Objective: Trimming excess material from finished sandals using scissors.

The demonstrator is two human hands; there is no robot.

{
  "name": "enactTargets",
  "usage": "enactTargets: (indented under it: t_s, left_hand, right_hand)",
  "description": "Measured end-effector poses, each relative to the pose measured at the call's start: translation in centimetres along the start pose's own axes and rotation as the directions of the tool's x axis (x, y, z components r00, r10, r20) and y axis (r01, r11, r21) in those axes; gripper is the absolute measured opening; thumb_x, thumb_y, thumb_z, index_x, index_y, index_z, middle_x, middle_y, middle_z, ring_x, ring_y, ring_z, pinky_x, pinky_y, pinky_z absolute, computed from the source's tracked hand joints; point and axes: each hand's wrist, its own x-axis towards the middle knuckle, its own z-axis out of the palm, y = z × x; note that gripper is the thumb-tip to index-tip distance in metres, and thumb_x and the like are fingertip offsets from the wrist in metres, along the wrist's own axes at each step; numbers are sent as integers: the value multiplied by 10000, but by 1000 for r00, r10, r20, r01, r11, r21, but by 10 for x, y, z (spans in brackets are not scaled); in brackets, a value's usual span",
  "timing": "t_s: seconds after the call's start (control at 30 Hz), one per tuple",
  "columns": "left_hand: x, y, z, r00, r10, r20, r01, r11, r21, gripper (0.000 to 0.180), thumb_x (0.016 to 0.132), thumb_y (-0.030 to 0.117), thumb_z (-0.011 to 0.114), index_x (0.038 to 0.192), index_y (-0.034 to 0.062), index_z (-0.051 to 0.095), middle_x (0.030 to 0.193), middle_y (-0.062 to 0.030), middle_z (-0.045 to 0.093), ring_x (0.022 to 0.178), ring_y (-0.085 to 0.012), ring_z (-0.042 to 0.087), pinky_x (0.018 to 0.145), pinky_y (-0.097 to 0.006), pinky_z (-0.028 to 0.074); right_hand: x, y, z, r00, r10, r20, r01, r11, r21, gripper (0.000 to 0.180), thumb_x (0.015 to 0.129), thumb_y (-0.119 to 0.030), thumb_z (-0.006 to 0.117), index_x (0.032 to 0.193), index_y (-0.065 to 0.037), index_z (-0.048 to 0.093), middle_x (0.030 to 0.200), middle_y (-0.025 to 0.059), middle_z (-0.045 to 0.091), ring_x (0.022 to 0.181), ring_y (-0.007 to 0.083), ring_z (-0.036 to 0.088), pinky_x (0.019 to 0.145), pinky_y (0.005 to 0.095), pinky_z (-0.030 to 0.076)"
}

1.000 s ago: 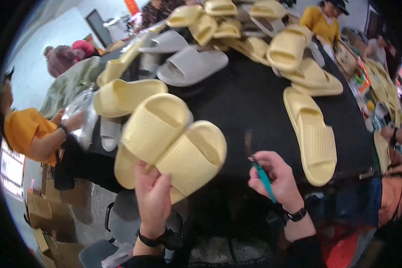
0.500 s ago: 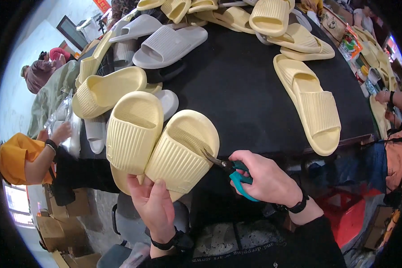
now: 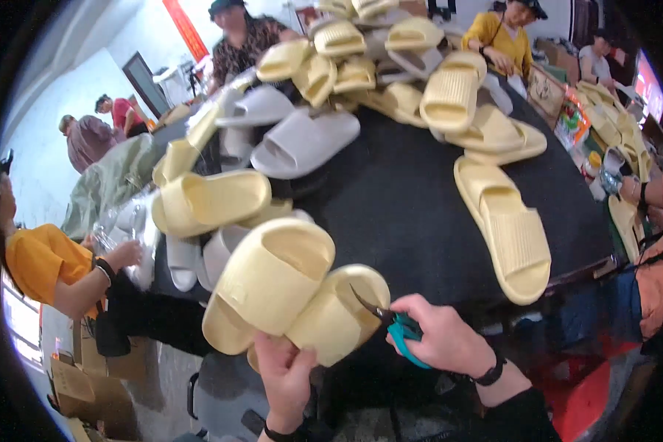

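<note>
My left hand (image 3: 286,383) grips a pair of pale yellow slide slippers by the lower edge, fingers and thumb closed on them. The nearer slipper (image 3: 261,283) overlaps the other yellow slipper (image 3: 331,324) on its right. In my right hand (image 3: 449,335) is a pair of small scissors (image 3: 404,340) with teal handles and dark, pointed blades. The blade tip lies over or beside the right slipper's strap; whether it touches, I cannot tell.
Yellow and grey slippers (image 3: 339,74) are heaped at the table's (image 3: 390,214) far side. A grey slipper (image 3: 306,144) and a yellow slipper (image 3: 214,200) lie at left; stacked yellow slippers (image 3: 504,228) lie right. A co-worker in orange (image 3: 48,265) sits left; other people work around.
The view has tilted upward, so more people show. The held slippers have turned, and the left one now overlaps the right more. My right hand still holds the scissors close by.
</note>
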Motion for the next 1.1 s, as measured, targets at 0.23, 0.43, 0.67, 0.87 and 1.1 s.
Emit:
enactTargets:
  t_s: [0.23,0.43,0.67,0.87,1.1]
  left_hand:
    - [-10,-9,-4,997,-2,73,6,999,-54,736,695,-159,473,1361,-26,189,1268,-233,475,1141,-321,530,950,-395,432]
    - [-10,-22,-15,987,8,160,-5,1000,-20,575,776,-86,514,1312,16,332,1139,-125,553,1010,-250,575,843,-367,469]
    - [-9,-26,-19,958,27,287,-23,1000,-16,611,816,-136,489,1365,31,281,1231,-100,531,1090,-177,544,860,-278,440]
    - [-8,-32,-27,953,-22,301,23,1000,0,608,825,-136,473,1371,49,276,1214,-95,537,1060,-164,558,830,-257,444]
    - [-11,-26,-26,965,-37,260,39,999,-3,622,817,-146,465,1374,41,260,1184,-115,556,1077,-199,564,846,-273,453]
  right_hand:
    - [10,-10,-10,992,-118,-40,114,989,-93,452,736,-135,746,1102,-7,514,913,148,614,742,248,646,655,316,520]
    - [21,-19,-9,974,-222,-36,207,949,-236,478,714,-148,764,1095,5,520,946,165,594,735,234,640,674,322,532]
    - [29,-21,-3,983,-180,-33,171,967,-192,431,754,-171,750,1084,-8,526,845,140,634,708,216,660,615,302,528]
    - [36,-21,-1,955,-159,-251,143,986,-82,456,772,-182,747,1108,-2,498,800,130,620,688,160,631,612,282,507]
    - [42,-19,-5,989,19,-148,-17,1000,12,507,763,-177,756,1135,16,471,825,104,615,706,124,589,648,257,491]
